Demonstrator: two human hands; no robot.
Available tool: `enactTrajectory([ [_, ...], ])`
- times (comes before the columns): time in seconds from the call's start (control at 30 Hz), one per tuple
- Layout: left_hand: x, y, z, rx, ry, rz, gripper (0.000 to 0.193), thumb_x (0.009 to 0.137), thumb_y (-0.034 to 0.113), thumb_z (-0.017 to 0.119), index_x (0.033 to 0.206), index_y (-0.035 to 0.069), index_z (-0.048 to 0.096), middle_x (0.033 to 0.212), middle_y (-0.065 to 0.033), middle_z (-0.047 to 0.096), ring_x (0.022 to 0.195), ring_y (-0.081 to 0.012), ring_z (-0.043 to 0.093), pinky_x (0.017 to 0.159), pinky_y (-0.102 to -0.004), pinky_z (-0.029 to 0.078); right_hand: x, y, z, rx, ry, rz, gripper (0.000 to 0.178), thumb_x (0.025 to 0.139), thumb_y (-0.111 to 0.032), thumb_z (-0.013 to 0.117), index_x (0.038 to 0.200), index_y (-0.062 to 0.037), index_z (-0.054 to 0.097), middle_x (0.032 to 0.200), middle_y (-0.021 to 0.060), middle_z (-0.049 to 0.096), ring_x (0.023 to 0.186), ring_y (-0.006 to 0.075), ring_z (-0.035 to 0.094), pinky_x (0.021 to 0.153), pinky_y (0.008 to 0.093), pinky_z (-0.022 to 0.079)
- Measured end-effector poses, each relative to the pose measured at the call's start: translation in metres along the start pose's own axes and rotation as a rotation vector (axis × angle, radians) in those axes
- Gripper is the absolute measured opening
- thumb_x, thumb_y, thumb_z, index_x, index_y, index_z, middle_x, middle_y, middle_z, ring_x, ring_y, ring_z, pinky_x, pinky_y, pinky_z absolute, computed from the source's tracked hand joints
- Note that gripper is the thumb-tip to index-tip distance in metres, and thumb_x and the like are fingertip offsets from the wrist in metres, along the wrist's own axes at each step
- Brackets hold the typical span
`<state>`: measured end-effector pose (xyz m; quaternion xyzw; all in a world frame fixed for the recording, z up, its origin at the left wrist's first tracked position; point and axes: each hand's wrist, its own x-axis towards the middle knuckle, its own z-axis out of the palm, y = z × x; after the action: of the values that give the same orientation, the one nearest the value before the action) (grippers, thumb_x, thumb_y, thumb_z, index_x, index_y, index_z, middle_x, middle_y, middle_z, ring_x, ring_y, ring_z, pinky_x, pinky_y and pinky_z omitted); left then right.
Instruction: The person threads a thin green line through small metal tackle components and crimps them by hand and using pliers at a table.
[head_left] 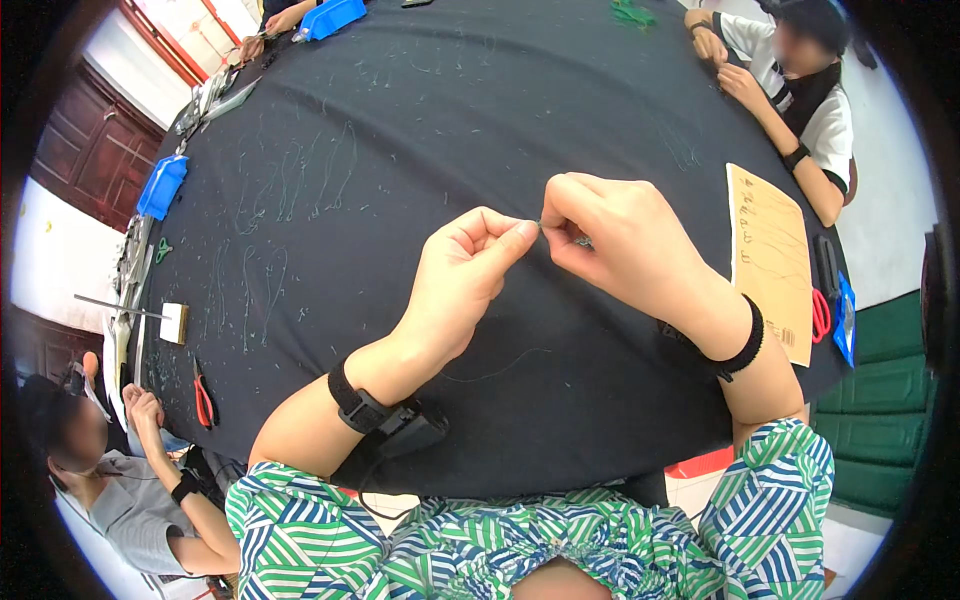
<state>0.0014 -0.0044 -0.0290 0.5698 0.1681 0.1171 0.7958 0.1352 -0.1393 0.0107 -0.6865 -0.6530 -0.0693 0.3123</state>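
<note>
Sleeves [300, 530] lead to left hand [462, 270] and right hand [630, 238] angled inward, fingers [516, 238] tightly pinching thread [540, 228].

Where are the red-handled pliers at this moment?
In the head view, the red-handled pliers lie on the black cloth toward the lower left, between the person's left forearm and a co-worker's hands.

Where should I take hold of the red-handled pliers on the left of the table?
Grip the red handles, probably with the left hand, coming from the near side. The pliers lie with the handles at the near end and the dark nose pointing away.
</note>
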Motion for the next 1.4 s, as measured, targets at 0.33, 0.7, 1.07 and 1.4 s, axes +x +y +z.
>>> enactTrajectory([
  [0.33, -0.002, 0.002, -0.002, 0.088, -0.016, 0.101, 0.012, 0.094, 0.016, 0.065, 0.093, 0.003, 0.065, 0.071, 0.0088, 0.056, 0.061, 0.0032, 0.040, 0.053, -0.0165, 0.030, -0.001, -0.002, 0.000, -0.062, -0.009, -0.038, 0.020, 0.076, -0.009, 0.067, 0.083, -0.0042, 0.048, 0.074, 0.0125, 0.057, 0.071, 0.0346, 0.062, 0.059, 0.0422, 0.049],
  [0.7, -0.003, 0.006, -0.002, 0.104, 0.043, 0.147, 0.013, 0.096, 0.020, 0.063, 0.096, 0.008, 0.063, 0.071, 0.0105, 0.049, 0.054, 0.0018, 0.032, 0.047, -0.0175, 0.023, 0.002, -0.004, -0.011, 0.115, -0.020, 0.115, 0.010, 0.083, -0.007, 0.070, 0.085, -0.0006, 0.061, 0.075, 0.0080, 0.066, 0.067, 0.0154, 0.067, 0.060, 0.0252, 0.053],
  [1.07, -0.005, 0.011, -0.002, 0.042, -0.026, 0.124, 0.013, 0.097, 0.019, 0.060, 0.096, 0.006, 0.062, 0.067, 0.0111, 0.042, 0.053, 0.0009, 0.028, 0.047, -0.0190, 0.020, 0.004, -0.004, -0.013, 0.190, 0.031, 0.125, 0.008, 0.083, -0.006, 0.069, 0.084, -0.0017, 0.062, 0.075, 0.0057, 0.065, 0.064, 0.0132, 0.064, 0.057, 0.0243, 0.050],
  [1.4, -0.008, 0.015, 0.000, 0.055, -0.068, 0.060, 0.013, 0.097, 0.020, 0.060, 0.094, 0.007, 0.062, 0.065, 0.0115, 0.039, 0.053, 0.0004, 0.026, 0.047, -0.0196, 0.018, 0.007, -0.002, -0.021, 0.185, -0.019, -0.091, 0.010, 0.078, -0.004, 0.067, 0.082, -0.0044, 0.058, 0.086, 0.0088, 0.060, 0.073, 0.0246, 0.065, 0.061, 0.0334, 0.050],
])
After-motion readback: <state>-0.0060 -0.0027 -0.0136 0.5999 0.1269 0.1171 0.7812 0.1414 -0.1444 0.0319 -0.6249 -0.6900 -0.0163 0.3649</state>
